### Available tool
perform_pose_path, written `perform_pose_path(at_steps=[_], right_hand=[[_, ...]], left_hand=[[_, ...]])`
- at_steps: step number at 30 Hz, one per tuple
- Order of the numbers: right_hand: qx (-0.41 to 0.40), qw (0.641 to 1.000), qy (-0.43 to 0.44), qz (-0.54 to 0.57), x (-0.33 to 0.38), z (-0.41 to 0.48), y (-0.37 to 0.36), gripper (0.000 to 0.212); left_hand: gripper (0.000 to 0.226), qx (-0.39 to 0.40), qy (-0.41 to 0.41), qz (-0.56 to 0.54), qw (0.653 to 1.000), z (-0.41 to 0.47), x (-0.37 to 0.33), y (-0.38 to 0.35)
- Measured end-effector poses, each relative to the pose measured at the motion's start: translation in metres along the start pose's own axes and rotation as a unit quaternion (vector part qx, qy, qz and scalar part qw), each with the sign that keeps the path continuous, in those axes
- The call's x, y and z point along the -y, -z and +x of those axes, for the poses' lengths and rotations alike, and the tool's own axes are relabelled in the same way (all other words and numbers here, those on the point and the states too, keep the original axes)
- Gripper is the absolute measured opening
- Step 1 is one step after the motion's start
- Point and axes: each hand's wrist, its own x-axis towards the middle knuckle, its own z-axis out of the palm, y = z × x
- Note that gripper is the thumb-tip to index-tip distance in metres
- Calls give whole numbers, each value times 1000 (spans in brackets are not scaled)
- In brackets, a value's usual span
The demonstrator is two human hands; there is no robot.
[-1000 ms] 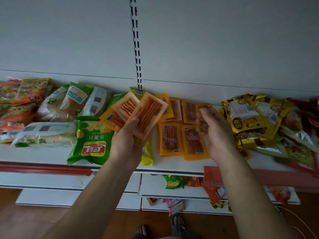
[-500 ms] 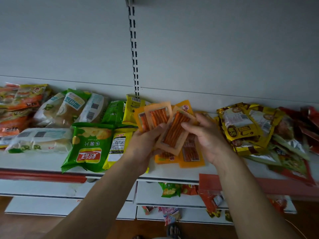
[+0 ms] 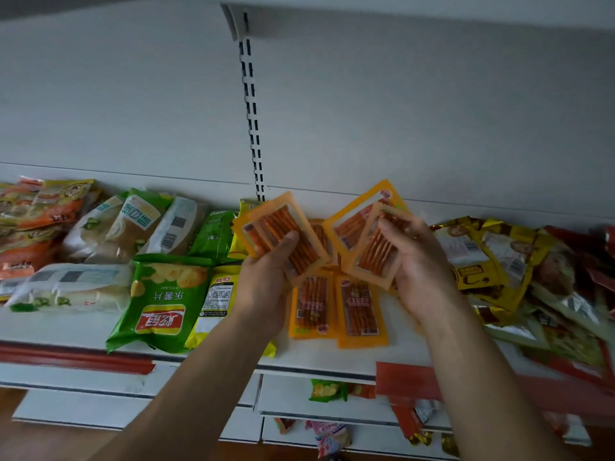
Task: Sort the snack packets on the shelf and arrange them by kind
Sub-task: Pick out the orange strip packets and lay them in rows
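At the frame centre, the left hand (image 3: 266, 277) grips some orange stick-snack packets (image 3: 283, 234); the right hand (image 3: 419, 264) pinches two more (image 3: 369, 234), above the same kind lying on the shelf (image 3: 332, 359).

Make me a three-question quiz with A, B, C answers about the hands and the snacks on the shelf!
1. Where is the green chip bag?
A. left of the hands
B. right of the hands
C. on the floor

2. What colour are the packets in the hands?
A. blue
B. orange
C. white

3. What is the right hand doing?
A. resting empty
B. pointing at the wall
C. holding packets

Answers:
1. A, since the bag lies on the shelf left of the left hand.
2. B, since the left packets and the right packets both have orange frames.
3. C, since its fingers close over packets raised above the shelf.
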Motion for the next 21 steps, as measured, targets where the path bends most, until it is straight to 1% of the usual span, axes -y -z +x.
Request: perform_pose_path(at_steps=[2,3,5,7,8,10,13,14,16,18,19,21], right_hand=[[-23,1000,-1,-10,6,11,16,15],[-36,999,-3,-33,8,17,25,14],[-63,991,-11,-120,9,33,38,7],[-76,978,-25,-193,6,48,42,4],[-73,973,-33,-218,3,55,40,4],[-57,961,-43,-267,-3,67,34,5],[-25,931,-45,-362,-13,82,27,6],[-20,915,-47,-400,-16,85,27,6],[-21,887,-41,-459,-22,89,27,7],[-25,863,-15,-505,-28,90,27,11],[-27,850,3,-525,-30,89,26,14],[-29,835,31,-549,-34,88,26,17]], left_hand=[[13,-29,-15,18,999,8,-5,6],[12,-31,-19,41,999,11,-7,8],[12,-16,-11,99,995,17,-9,9],[12,5,13,133,991,23,-8,5],[12,7,25,147,989,27,-8,1],[18,-13,35,189,981,38,-7,-6],[29,-43,20,277,960,57,-2,-17],[30,-49,10,311,949,63,0,-21],[23,-56,-10,384,922,74,5,-29],[20,-54,-32,470,880,83,7,-35],[25,-54,-42,518,853,87,8,-36],[45,-73,-47,596,799,91,8,-37]])
